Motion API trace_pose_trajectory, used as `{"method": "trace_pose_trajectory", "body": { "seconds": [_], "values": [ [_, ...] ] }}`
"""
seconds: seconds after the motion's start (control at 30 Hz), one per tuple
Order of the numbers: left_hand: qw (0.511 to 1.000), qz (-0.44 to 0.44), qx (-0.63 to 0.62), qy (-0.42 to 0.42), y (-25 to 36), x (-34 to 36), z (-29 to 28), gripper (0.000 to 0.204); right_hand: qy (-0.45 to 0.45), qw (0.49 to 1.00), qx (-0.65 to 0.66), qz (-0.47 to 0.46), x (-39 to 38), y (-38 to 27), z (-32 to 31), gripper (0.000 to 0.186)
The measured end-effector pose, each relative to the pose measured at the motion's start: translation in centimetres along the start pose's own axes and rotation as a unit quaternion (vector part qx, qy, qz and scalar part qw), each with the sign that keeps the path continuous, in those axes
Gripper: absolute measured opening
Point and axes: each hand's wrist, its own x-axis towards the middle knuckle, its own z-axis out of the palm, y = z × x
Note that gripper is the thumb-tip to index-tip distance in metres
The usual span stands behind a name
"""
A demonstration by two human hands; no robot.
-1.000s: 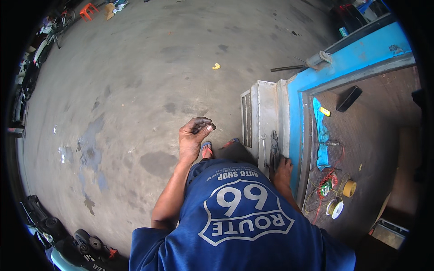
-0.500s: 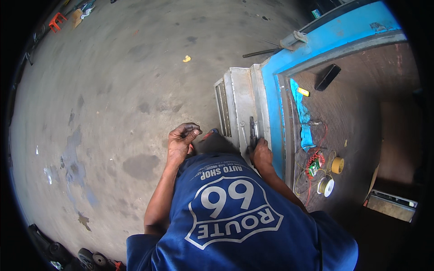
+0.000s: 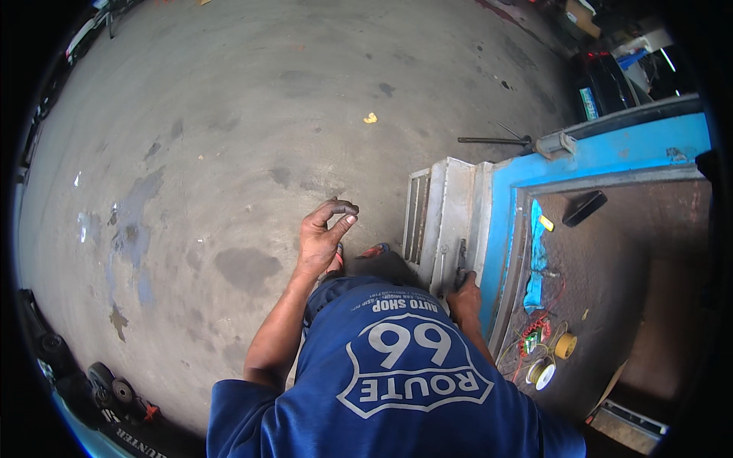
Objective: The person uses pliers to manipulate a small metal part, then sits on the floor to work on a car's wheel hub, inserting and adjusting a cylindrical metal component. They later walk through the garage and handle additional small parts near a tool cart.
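My left hand (image 3: 327,235) is raised above the floor with thumb and fingertips pinched together; what they hold, if anything, is too small to tell. Down at my right, my right hand (image 3: 463,294) is closed at the lower end of a dark pliers-like tool (image 3: 461,258) on the grey metal step (image 3: 458,195). A silver wrench (image 3: 443,263) lies alongside it. Just right of the step is a blue-framed opening (image 3: 508,183), with a blue cloth (image 3: 534,294), a red coiled cord (image 3: 532,336), a yellow roll (image 3: 565,346) and a white spool (image 3: 540,375) inside.
A dark bar (image 3: 492,140) projects beside the blue frame's top. A black case (image 3: 585,208) lies inside the opening. A crumpled yellow scrap (image 3: 370,118) is on the concrete floor (image 3: 198,145). Wheeled black equipment (image 3: 122,401) stands lower left. A dark car (image 3: 603,84) is upper right.
The view swung left, then back right and upward, bringing more of the dark car into sight. My left hand stays pinched and my right hand stays down at the dark tool.
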Motion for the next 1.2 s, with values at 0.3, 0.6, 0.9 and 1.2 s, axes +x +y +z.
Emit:
{"method": "trace_pose_trajectory", "body": {
  "seconds": [0.3,0.6,0.9,1.2],
  "values": [
    [0.997,-0.020,-0.054,0.059,1.4,-0.1,-2.7,0.011,-0.137,0.930,0.216,-0.265,-0.8,-10.9,-7.2,0.031],
    [0.977,0.085,0.167,0.098,2.9,-0.2,-3.1,0.006,0.017,0.804,-0.015,-0.595,1.7,-20.1,-13.4,0.027],
    [0.972,0.119,0.169,0.112,4.8,0.2,-2.4,0.007,-0.011,0.777,-0.018,-0.630,2.6,-20.7,-15.5,0.031],
    [0.979,-0.039,0.029,0.197,6.8,0.5,0.1,0.012,-0.369,0.775,0.374,-0.352,-0.2,-20.0,-9.0,0.026]
  ]
}}
